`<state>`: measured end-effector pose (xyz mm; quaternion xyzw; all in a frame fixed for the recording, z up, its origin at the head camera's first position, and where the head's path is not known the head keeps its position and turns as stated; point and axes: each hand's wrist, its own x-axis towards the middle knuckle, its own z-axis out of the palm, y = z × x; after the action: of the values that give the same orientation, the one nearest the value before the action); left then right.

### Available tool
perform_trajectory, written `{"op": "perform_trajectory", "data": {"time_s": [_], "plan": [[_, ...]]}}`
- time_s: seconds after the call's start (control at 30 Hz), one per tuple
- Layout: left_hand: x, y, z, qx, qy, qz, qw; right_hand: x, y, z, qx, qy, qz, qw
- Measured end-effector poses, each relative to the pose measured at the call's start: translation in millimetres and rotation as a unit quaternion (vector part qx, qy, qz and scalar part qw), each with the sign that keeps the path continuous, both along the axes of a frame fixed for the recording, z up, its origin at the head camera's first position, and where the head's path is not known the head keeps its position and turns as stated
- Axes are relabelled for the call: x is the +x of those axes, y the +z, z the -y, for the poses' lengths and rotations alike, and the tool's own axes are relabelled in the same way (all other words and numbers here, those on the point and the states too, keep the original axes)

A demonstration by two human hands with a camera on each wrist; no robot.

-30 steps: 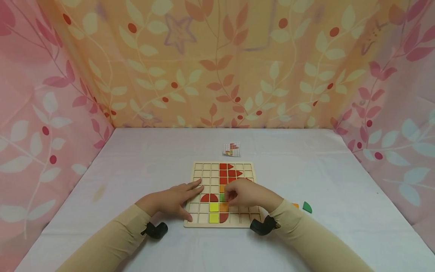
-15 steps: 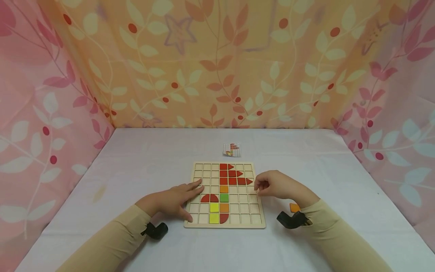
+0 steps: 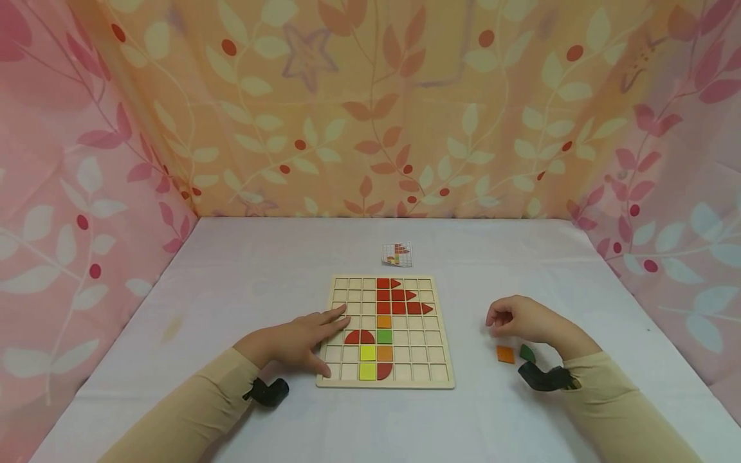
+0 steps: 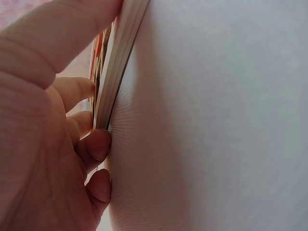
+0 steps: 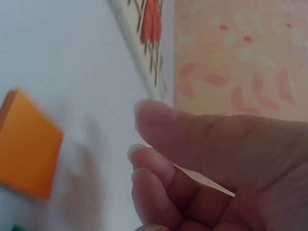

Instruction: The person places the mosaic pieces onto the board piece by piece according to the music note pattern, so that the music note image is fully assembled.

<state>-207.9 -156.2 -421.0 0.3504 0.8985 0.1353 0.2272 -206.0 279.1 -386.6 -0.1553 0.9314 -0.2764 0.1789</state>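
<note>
A wooden grid board (image 3: 419,354) lies on the white table, with red squares and triangles, yellow, orange and green squares, and red quarter-rounds in its cells. On its left edge rests my left hand (image 3: 295,341), fingers spread over the border; the left wrist view shows the thumb and fingertips at the board's side (image 4: 118,67). Off to the right, my right hand (image 3: 529,321) hovers with loosely curled fingers and nothing between them. Just below it lie an orange square tile (image 3: 505,354) and a green quarter-round (image 3: 527,352). The orange tile (image 5: 31,147) shows large in the right wrist view.
Behind the board lies a small pattern card (image 3: 397,254) printed with a coloured grid. Black wrist cameras hang at the left cuff (image 3: 269,392) and the right cuff (image 3: 543,377). Floral cloth (image 3: 370,116) walls in the back and sides of the table.
My right hand has left the middle of the board and moved right, stopping over the loose tiles. The green square in the board is now uncovered. My left hand has stayed put.
</note>
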Motion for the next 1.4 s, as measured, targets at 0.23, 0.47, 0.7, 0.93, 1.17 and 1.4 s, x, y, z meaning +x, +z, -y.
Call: {"op": "perform_trajectory", "data": {"time_s": [0.23,0.47,0.7,0.93,1.17,1.4], "plan": [[-0.6,-2.1,0.3,-0.001,-0.002,-0.003,1.0000,7.8,-8.0,-20.9,-0.002,-0.009,0.048,0.9988],[-1.2,-2.9,0.5,-0.001,-0.005,-0.002,1.0000,12.0,-13.8,-28.0,-0.004,0.040,0.046,0.9981],[-0.8,-3.0,0.1,-0.002,0.000,-0.001,1.0000,12.4,-17.0,-25.3,-0.003,0.050,0.048,0.9976],[-1.1,-4.0,0.5,-0.003,0.000,-0.007,1.0000,14.3,-13.5,-19.8,0.003,0.057,0.042,0.9975],[-0.6,-2.9,-0.1,-0.004,0.003,-0.010,0.9999,7.6,-2.9,2.6,0.006,0.053,0.035,0.9979],[0.6,-0.3,-0.3,0.001,0.001,-0.009,1.0000,-2.4,8.2,44.7,-0.020,0.063,0.013,0.9977]]}}
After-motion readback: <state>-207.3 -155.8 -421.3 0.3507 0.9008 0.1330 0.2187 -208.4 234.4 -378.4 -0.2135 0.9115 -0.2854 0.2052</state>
